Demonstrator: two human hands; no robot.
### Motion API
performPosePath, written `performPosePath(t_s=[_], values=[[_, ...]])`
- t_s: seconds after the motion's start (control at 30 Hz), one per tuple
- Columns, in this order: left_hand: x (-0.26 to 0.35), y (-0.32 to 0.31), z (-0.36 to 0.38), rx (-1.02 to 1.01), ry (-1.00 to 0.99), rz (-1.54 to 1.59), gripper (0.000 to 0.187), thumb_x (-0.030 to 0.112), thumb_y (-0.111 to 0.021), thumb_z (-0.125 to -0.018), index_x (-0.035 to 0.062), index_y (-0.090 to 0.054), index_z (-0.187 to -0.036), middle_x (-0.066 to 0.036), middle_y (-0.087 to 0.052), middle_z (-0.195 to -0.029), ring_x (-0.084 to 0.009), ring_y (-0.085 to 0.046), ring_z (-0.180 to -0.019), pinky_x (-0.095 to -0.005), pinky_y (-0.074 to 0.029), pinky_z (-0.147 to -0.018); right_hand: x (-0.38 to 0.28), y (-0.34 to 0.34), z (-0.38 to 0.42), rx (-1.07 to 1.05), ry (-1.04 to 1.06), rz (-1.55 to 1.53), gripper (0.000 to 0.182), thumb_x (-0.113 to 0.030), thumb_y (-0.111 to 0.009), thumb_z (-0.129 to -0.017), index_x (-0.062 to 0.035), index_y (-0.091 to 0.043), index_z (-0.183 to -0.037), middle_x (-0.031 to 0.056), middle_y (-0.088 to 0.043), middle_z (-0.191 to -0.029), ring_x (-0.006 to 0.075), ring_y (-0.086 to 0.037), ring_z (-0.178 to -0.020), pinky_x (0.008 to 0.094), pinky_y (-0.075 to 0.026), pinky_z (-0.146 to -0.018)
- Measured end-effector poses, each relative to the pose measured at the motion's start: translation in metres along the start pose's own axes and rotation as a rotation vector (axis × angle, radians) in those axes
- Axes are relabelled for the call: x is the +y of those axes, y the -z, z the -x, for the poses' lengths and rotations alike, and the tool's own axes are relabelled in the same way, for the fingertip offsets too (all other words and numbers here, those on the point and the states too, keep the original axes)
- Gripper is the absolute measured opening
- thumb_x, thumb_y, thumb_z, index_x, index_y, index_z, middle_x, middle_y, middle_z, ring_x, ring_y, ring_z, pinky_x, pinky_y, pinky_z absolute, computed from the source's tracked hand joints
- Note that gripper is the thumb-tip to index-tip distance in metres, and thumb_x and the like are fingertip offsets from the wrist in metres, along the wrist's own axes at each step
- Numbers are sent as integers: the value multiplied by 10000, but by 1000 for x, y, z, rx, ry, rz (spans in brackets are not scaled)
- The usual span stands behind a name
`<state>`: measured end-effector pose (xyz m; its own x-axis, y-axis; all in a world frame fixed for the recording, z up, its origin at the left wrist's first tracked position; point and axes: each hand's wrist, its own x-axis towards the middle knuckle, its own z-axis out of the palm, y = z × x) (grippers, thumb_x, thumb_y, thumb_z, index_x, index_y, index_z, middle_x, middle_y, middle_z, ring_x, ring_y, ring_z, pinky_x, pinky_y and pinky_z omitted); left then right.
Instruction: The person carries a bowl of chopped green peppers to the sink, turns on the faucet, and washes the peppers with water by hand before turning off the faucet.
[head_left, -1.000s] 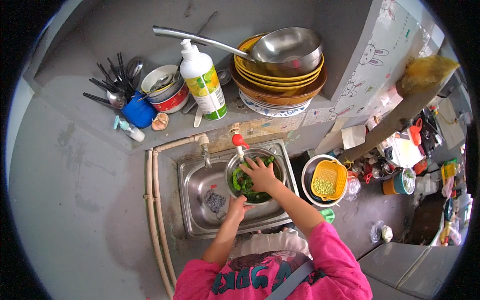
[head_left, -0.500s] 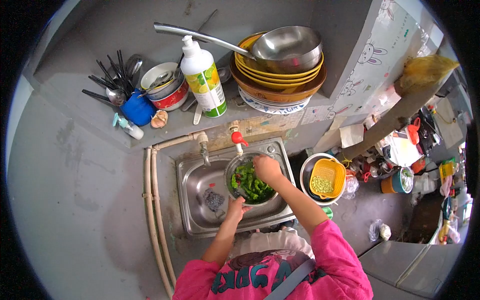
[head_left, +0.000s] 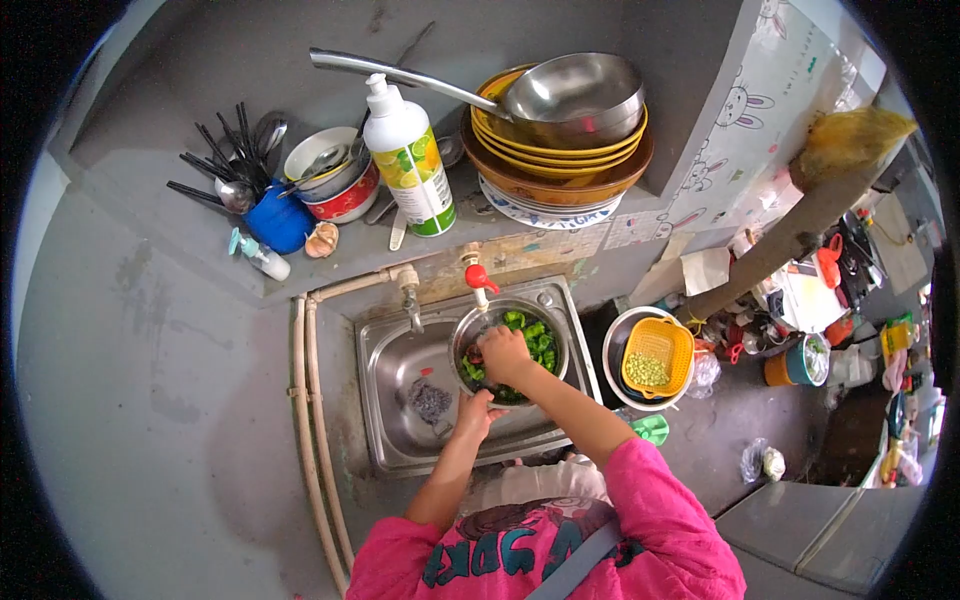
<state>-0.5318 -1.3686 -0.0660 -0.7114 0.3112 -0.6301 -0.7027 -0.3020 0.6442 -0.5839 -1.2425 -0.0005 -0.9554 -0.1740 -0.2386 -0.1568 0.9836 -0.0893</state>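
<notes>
A round metal bowl [head_left: 561, 340] sits in the right part of the steel sink [head_left: 385, 440], under the tap with the red handle [head_left: 478, 279]. Cut green peppers [head_left: 541, 346], with a few red bits among them, fill much of it. My left hand [head_left: 477, 415] grips the bowl's rim at the near left side. Inside the bowl, my right hand [head_left: 504, 354] is closed down on the peppers at the left, its fingertips hidden. A dark scouring mesh [head_left: 430, 402] lies on the sink bottom, left of the bowl.
Behind the sink, a shelf holds a soap bottle [head_left: 410, 165], stacked dishes [head_left: 555, 170] with a metal ladle [head_left: 575, 95], and a blue utensil cup [head_left: 278, 220]. Right of the sink stands a basin with a yellow basket [head_left: 658, 355]. A second tap [head_left: 411, 300] projects at left.
My right hand has moved left and slightly down within the bowl, uncovering peppers on the right side. My left hand stays on the rim, and the bowl has shifted slightly right.
</notes>
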Motion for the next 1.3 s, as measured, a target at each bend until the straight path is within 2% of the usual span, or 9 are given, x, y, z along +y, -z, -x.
performPosePath(t_s=[0.07,0.2,0.4,0.5,0.63,0.8,0.9,1.1,1.3], values=[[-6,3,-5,40,22,-10,558,9,-472,-770,114,-259,-1274,-148,-476,-1114,-303,-614,-836,-387,-579,-583,5,2,3,-96,27,-15,425,-254,-636,-735,-176,-567,-1147,57,-542,-1101,232,-475,-1080,416,-416,-826],[-12,6,-13,68,28,22,564,5,-468,-769,128,-259,-1278,-155,-474,-1117,-307,-612,-840,-393,-578,-583,2,-24,6,221,100,-192,379,-234,-636,-730,-202,-594,-1105,41,-555,-1084,225,-473,-1081,459,-397,-847],[8,-11,1,128,30,-22,557,2,-445,-769,136,-262,-1278,-153,-489,-1098,-306,-625,-781,-380,-578,-552,6,-9,1,44,122,-161,357,-202,-619,-735,-184,-552,-1086,32,-558,-1084,225,-470,-1099,452,-398,-845],[4,-5,-4,83,-45,69,304,33,-542,-777,16,-396,-1043,-138,-500,-939,-314,-601,-712,-416,-573,-556,15,-10,2,214,39,-267,354,-160,-629,-710,-158,-553,-1056,73,-577,-1029,269,-537,-1002,432,-446,-792],[1,2,-15,85,-10,64,539,7,-445,-755,120,-295,-1260,-155,-530,-1047,-303,-635,-747,-378,-577,-541,37,-22,-9,402,63,-681,419,-107,-637,-663,-130,-568,-1075,148,-617,-877,360,-594,-832,424,-490,-732],[5,2,-17,53,10,74,521,3,-451,-738,108,-327,-1233,-158,-550,-1028,-301,-638,-762,-374,-571,-536,56,-8,-13,324,-50,-899,269,-108,-636,-678,-65,-640,-943,163,-654,-838,287,-639,-777,363,-509,-719],[12,-9,-5,95,-62,39,91,44,-512,-806,8,-473,-880,-119,-537,-879,-297,-604,-775,-433,-556,-614,65,-39,-32,310,-95,-1050,201,-26,-600,-730,-13,-608,-930,102,-665,-788,170,-643,-690,294,-513,-629],[8,2,-19,119,-1,31,502,32,-455,-768,123,-331,-1246,-131,-548,-1040,-279,-630,-752,-371,-559,-532,53,-21,-38,122,-270,-1499,146,32,-568,-745,-20,-609,-876,39,-634,-710,102,-554,-525,242,-408,-414],[15,-4,-11,125,-50,63,501,19,-454,-776,112,-315,-1248,-137,-540,-1057,-288,-634,-787,-390,-574,-557,48,-27,-52,125,-223,-1587,102,37,-578,-754,-13,-636,-821,40,-631,-704,80,-514,-484,226,-381,-420]])
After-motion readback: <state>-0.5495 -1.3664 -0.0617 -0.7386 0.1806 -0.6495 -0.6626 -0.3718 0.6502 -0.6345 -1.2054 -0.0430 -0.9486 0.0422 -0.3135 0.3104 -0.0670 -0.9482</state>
